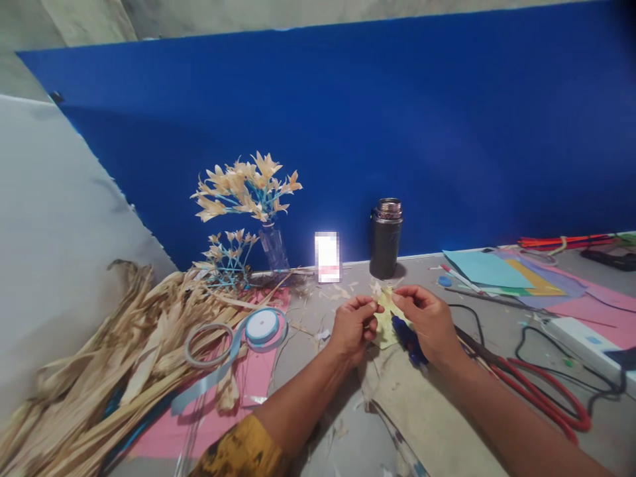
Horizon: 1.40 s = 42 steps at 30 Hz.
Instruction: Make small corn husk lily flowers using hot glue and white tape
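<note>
My left hand and my right hand pinch a small pale yellow piece of corn husk between their fingertips, just above the grey table. A blue glue gun lies under the right hand's fingers, its black cord running off to the right. A heap of dried corn husks lies to the left. Behind it stand finished husk flowers on blue stems in a clear bottle.
A dark flask stands by the blue back board. Red-handled scissors lie at the right, beside coloured paper sheets and a white power strip. Light blue ribbon rolls rest on pink paper.
</note>
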{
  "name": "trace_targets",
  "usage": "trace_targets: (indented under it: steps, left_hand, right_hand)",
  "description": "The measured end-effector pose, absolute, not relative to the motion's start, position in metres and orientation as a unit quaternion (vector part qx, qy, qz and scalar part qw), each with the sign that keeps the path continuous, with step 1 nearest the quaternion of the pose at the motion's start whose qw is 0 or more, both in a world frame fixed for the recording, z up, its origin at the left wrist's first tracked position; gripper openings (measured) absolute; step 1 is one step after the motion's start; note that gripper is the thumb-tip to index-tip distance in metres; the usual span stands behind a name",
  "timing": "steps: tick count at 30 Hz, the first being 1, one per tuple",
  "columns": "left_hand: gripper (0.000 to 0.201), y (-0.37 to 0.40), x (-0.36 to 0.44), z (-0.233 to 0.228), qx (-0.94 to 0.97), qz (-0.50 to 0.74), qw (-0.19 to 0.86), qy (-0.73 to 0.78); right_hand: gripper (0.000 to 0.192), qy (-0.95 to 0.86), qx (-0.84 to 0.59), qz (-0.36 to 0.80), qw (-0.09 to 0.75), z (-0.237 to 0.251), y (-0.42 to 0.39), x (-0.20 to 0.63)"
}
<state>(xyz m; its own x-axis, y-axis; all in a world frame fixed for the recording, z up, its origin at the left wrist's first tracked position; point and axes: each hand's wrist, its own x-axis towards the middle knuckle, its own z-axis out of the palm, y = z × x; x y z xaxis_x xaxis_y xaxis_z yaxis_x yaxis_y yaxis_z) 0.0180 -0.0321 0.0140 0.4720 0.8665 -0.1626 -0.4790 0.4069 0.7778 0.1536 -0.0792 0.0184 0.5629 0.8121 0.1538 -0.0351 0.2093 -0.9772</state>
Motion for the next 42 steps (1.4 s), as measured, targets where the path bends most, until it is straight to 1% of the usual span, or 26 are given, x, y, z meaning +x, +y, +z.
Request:
trace_targets:
  steps: [7, 12, 17, 19, 22, 23, 26, 27, 28, 30, 32, 34, 36, 37, 39, 41, 42]
  left_hand:
    - [0.05, -0.033, 0.01, 0.02, 0.336, 0.359, 0.846, 0.206]
    - [0.047, -0.03, 0.008, 0.019, 0.397, 0.366, 0.817, 0.202]
    - [0.043, -0.025, 0.003, 0.018, 0.443, 0.344, 0.806, 0.19]
    - [0.044, -0.023, 0.001, 0.017, 0.455, 0.323, 0.812, 0.17]
    - [0.045, -0.021, -0.001, 0.013, 0.467, 0.294, 0.822, 0.141]
    - [0.045, -0.019, -0.002, 0.011, 0.471, 0.287, 0.823, 0.136]
    - [0.042, -0.012, -0.007, 0.009, 0.482, 0.28, 0.818, 0.142]
    - [0.041, -0.009, -0.01, 0.011, 0.484, 0.281, 0.816, 0.144]
    - [0.04, -0.007, -0.014, 0.014, 0.487, 0.282, 0.814, 0.147]
    - [0.041, -0.005, -0.024, 0.023, 0.502, 0.281, 0.801, 0.167]
    - [0.043, -0.008, -0.037, 0.035, 0.53, 0.3, 0.763, 0.216]
    - [0.043, -0.018, -0.049, 0.045, 0.545, 0.351, 0.71, 0.276]
    - [0.044, -0.033, -0.058, 0.05, 0.53, 0.412, 0.671, 0.314]
    - [0.045, -0.041, -0.06, 0.05, 0.512, 0.436, 0.667, 0.321]
    - [0.048, -0.055, -0.062, 0.045, 0.474, 0.453, 0.683, 0.322]
    - [0.049, -0.066, -0.06, 0.037, 0.438, 0.443, 0.714, 0.319]
    - [0.049, -0.069, -0.059, 0.034, 0.423, 0.436, 0.729, 0.316]
  right_hand:
    - [0.034, -0.396, -0.569, 0.287, 0.66, 0.017, -0.084, 0.157]
    - [0.031, -0.431, -0.57, 0.285, 0.64, 0.024, -0.092, 0.156]
    - [0.02, -0.491, -0.548, 0.242, 0.632, 0.029, -0.097, 0.156]
    - [0.026, -0.54, -0.525, 0.235, 0.614, 0.029, -0.097, 0.156]
    - [0.036, -0.611, -0.498, 0.257, 0.56, 0.027, -0.095, 0.156]
    - [0.034, -0.627, -0.497, 0.261, 0.54, 0.025, -0.095, 0.156]
    - [0.015, -0.647, -0.512, 0.26, 0.501, 0.023, -0.094, 0.153]
    - [0.016, -0.647, -0.517, 0.26, 0.498, 0.023, -0.094, 0.152]
    - [0.021, -0.642, -0.518, 0.26, 0.501, 0.023, -0.094, 0.152]
    - [0.028, -0.623, -0.517, 0.265, 0.524, 0.024, -0.094, 0.155]
    - [0.038, -0.594, -0.515, 0.272, 0.554, 0.026, -0.094, 0.16]
    - [0.047, -0.569, -0.512, 0.28, 0.58, 0.026, -0.094, 0.165]
    - [0.05, -0.555, -0.51, 0.283, 0.593, 0.026, -0.094, 0.167]
    - [0.048, -0.552, -0.51, 0.282, 0.596, 0.026, -0.095, 0.166]
    - [0.035, -0.558, -0.511, 0.281, 0.59, 0.027, -0.098, 0.159]
    - [0.022, -0.582, -0.51, 0.285, 0.565, 0.03, -0.102, 0.147]
    - [0.019, -0.6, -0.508, 0.287, 0.548, 0.032, -0.105, 0.139]
